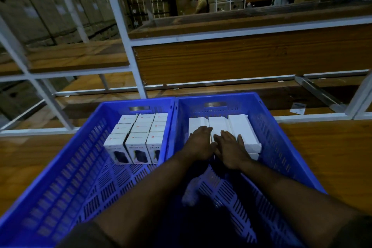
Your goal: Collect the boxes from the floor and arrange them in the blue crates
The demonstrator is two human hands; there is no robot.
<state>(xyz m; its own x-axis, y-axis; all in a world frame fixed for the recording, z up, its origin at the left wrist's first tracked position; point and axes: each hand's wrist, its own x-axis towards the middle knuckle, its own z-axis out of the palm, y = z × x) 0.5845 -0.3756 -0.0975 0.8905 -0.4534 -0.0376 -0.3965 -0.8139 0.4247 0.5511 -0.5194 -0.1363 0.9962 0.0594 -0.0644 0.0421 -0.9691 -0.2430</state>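
Both hands, left (pixel 198 143) and right (pixel 231 150), press flat-fingered on white boxes (pixel 243 133) in the right blue crate (pixel 281 137), squaring the row; next, likely fetching more boxes.

Two crates side by side | left crate (pixel 66 167): boxes (pixel 138 135) stood at far end | right crate (pixel 281 147): boxes (pixel 241 131) lay far, both hands (pixel 201 145) on them

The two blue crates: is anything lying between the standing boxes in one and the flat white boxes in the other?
Only the crates' own touching walls, seen in the head view. Nothing loose lies between the standing boxes and the flat white boxes.
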